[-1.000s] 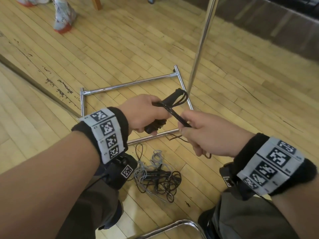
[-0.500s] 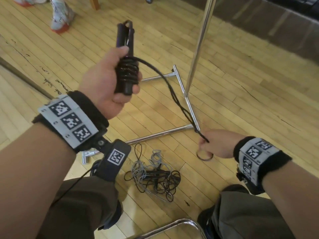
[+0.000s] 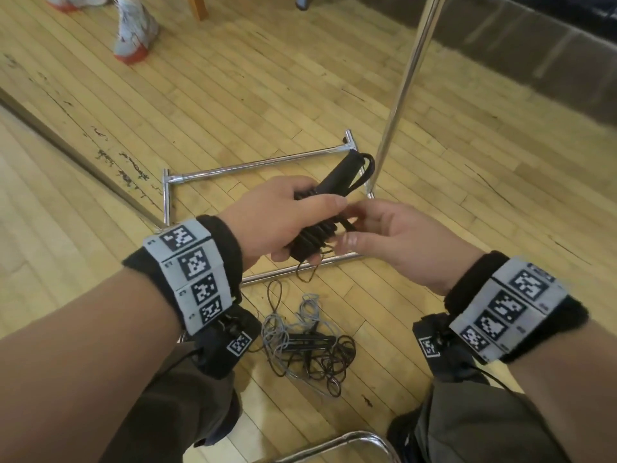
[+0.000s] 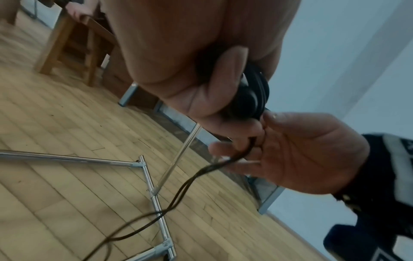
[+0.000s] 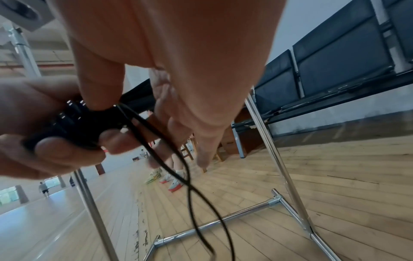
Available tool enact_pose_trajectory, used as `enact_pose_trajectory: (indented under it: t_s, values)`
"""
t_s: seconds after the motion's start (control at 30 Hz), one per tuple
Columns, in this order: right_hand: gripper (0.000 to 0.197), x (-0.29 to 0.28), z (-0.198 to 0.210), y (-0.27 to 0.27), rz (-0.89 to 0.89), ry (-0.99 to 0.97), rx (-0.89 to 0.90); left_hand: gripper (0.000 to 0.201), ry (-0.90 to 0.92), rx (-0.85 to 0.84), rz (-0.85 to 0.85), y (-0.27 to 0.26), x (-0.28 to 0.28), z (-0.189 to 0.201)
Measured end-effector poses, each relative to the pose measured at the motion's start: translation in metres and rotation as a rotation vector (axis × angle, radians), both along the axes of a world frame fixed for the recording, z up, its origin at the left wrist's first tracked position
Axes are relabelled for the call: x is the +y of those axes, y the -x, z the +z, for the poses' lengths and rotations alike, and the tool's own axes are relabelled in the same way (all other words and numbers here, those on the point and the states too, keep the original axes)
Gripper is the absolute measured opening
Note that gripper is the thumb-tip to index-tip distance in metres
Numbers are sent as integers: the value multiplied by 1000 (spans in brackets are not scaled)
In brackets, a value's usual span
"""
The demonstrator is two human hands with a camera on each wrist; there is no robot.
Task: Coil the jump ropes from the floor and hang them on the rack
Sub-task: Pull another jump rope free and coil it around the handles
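My left hand [image 3: 287,222] grips a black jump rope by its two handles [image 3: 337,178], held together over the rack base. Black cord [image 3: 317,235] is wound in several turns round the handles. My right hand [image 3: 377,235] is palm up against the bundle. Its thumb presses on the wound cord [image 5: 73,120], and the loose end runs between its fingers [image 4: 250,146]. A short loop of cord [image 5: 194,185] hangs down from there. A tangled pile of grey and dark ropes [image 3: 310,345] lies on the floor between my knees.
The chrome rack base [image 3: 257,165] lies flat on the wooden floor, with its upright pole [image 3: 404,85] rising on the right. A curved chrome tube [image 3: 334,444] is near my feet. Another person's shoe [image 3: 132,38] stands far left. Dark benches [image 5: 335,53] line the wall.
My left hand has come down from high up with the bundle. My right hand has risen from low right to meet it. The stretched cord is now a short slack loop.
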State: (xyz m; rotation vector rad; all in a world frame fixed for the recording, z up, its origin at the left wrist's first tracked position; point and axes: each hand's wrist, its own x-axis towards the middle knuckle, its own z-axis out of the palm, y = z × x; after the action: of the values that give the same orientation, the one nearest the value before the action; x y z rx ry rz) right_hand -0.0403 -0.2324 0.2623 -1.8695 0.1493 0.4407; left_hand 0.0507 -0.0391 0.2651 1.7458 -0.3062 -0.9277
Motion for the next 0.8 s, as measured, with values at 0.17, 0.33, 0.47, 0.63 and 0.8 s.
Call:
enact_pose_trajectory:
  t_s: [0.17,0.33,0.47,0.63,0.8]
  values:
    - [19,-4,2,5,101,42,-15,27,58,25,36,-5,-1,4]
    - [25,-20,1,9,240,211,220,18,107,149,-191,0,-4,16]
    - [10,-22,2,4,315,420,181,20,-267,8,-693,30,-19,8]
    - [13,-8,10,2,389,687,21,26,-604,-317,-830,47,-29,-10]
    - [21,0,21,5,353,752,-95,21,-611,-398,-463,26,-26,-16]
